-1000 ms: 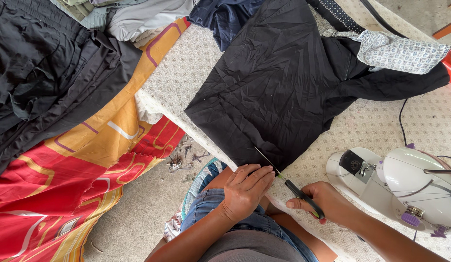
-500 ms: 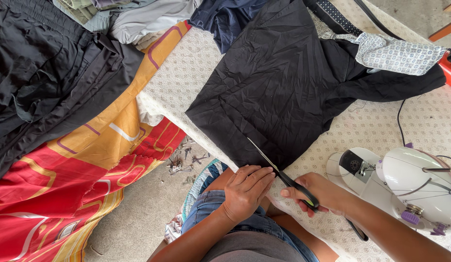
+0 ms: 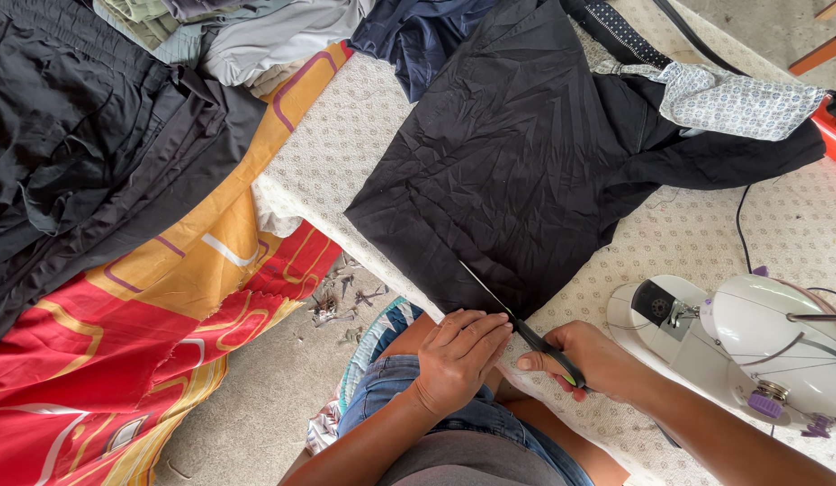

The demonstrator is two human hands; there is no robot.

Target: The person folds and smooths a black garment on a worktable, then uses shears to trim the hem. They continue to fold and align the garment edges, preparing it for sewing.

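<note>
A crumpled black cloth (image 3: 517,171) lies spread on the patterned table cover (image 3: 337,144). My right hand (image 3: 593,360) grips black-handled scissors (image 3: 517,326), whose blades lie along the cloth's near edge. My left hand (image 3: 456,353) rests flat at the table's front edge, fingertips touching the cloth's near corner right beside the blades. It holds nothing that I can see.
A small white sewing machine (image 3: 751,346) stands at the right, its cord (image 3: 744,225) running back over the table. A pale printed fabric piece (image 3: 742,99) lies on the black cloth. Left of the table are black garments (image 3: 85,135) and a red-orange sheet (image 3: 166,315). Fabric scraps (image 3: 341,297) litter the floor.
My right hand has pushed the scissors forward along the cloth's near edge, and the blades have closed somewhat. My left hand has barely moved.
</note>
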